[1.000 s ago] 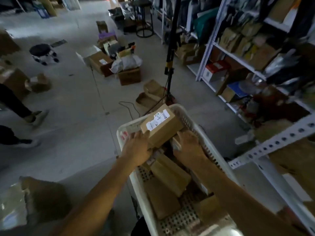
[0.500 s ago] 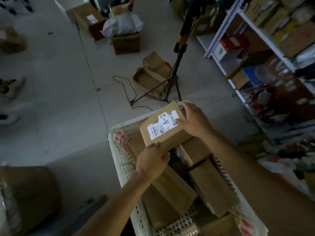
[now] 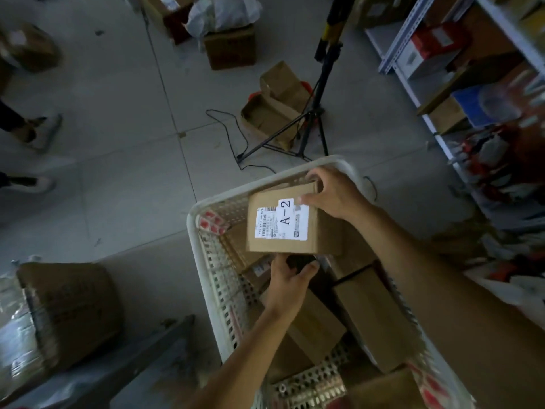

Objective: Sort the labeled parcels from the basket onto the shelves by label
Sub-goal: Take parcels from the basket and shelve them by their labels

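A brown cardboard parcel (image 3: 324,228) with a white label reading "A-2" is held flat above the white perforated basket (image 3: 212,278). My right hand (image 3: 333,194) grips its far right corner, thumb on the label. My left hand (image 3: 290,278) supports its near edge from below, fingers under the box. Several more brown parcels (image 3: 374,317) lie in the basket underneath. White metal shelves (image 3: 413,75) holding boxes and packets run along the right.
A black tripod (image 3: 309,113) with a trailing cable stands just beyond the basket, beside an open cardboard box (image 3: 271,113). More boxes and a white bag (image 3: 224,13) sit farther off. A wrapped bundle (image 3: 59,314) lies at left. Another person's feet (image 3: 38,134) are at far left.
The parcel has turned so its A-2 label faces me squarely. My right hand shifted to its far corner, my left slid under the near edge. The view tilted down.
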A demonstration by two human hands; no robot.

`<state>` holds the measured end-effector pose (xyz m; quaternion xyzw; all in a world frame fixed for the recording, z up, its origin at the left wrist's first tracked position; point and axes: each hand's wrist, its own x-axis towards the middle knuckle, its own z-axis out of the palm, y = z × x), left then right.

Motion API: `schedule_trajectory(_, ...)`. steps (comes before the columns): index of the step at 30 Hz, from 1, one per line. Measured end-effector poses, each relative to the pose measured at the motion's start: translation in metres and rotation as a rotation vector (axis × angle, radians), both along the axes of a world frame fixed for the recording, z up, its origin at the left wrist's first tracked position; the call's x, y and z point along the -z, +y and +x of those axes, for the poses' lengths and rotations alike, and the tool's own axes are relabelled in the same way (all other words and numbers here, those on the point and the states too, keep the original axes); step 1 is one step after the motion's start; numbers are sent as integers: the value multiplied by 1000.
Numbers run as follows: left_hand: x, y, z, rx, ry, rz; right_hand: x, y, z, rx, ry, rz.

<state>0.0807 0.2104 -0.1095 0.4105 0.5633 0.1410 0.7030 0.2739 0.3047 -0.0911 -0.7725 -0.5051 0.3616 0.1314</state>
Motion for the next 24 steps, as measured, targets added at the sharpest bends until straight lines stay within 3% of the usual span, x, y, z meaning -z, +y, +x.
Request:
schedule_trajectory(4,3,-15,7,-274,-136,-199,-2,-32,-2,-7,4,-95)
schedule_trajectory(7,4,-21,7,-330,-176,-219,-7,-60,-3,14,54,-177)
schedule_trajectory(10,4,-26,-8,-297,-133,-123,-8,-99,-13,-2,163,-171)
schedule_trajectory(13,-2,-40,-27,-236,-97,19,-14,-148,-30,66,392,-116)
schedule_trajectory(16,-18,-72,-42,-113,-31,220,-22,-196,-43,140,434,-80)
schedule_trajectory(21,-62,-126,-61,-58,-120,395,-47,-268,-67,315,736,82)
schedule_trajectory(24,-94,-151,-72,37,-125,498,-69,-299,-81,355,771,204)
